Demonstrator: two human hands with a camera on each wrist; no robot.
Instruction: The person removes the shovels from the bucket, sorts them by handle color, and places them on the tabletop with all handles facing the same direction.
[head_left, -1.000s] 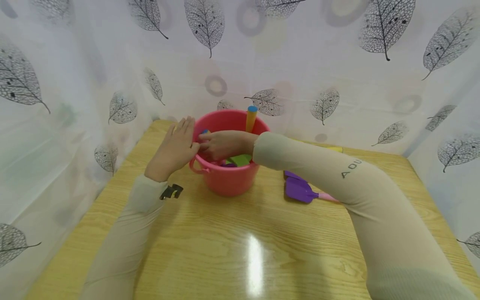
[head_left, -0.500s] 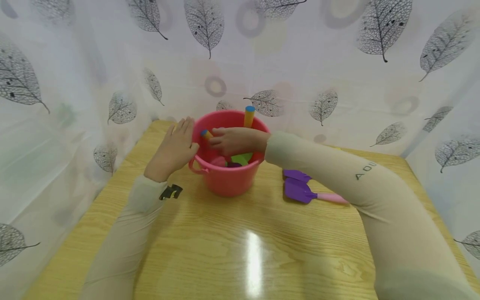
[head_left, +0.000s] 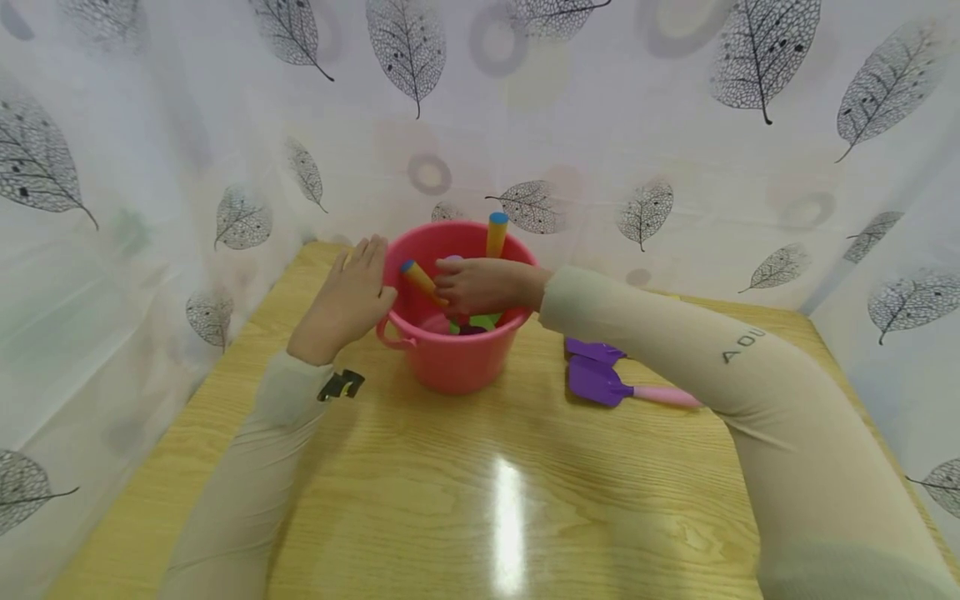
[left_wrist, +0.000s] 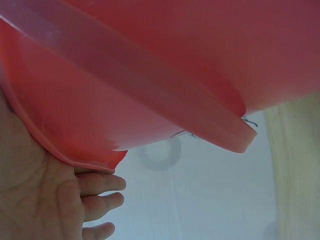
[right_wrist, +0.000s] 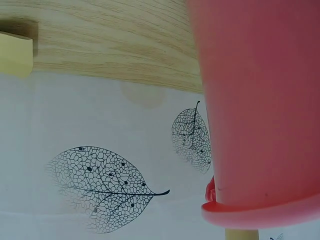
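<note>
A pink bucket (head_left: 459,367) stands on the wooden table, with toys inside it. My left hand (head_left: 342,296) lies against its left rim with the fingers straight; the left wrist view shows the palm (left_wrist: 37,195) against that rim. Inside the bucket my right hand (head_left: 487,287) has its fingers bent, right at a yellow handle with a blue end (head_left: 422,279). A small lilac piece (head_left: 452,259) shows just above those fingers. I cannot tell whether the right hand grips anything. Another yellow handle with a blue end (head_left: 496,236) stands up at the back rim.
Green (head_left: 487,321) and dark purple pieces (head_left: 472,331) show low in the bucket. Right of it lies a purple toy shovel with a pink handle (head_left: 598,382), a second purple blade (head_left: 592,350) behind. A leaf-patterned white curtain (head_left: 570,125) hangs behind the table (head_left: 420,500).
My right hand has moved right inside the bucket, away from the left wall, uncovering the tilted yellow handle. The lilac piece has come into view. The left hand has stayed at the rim.
</note>
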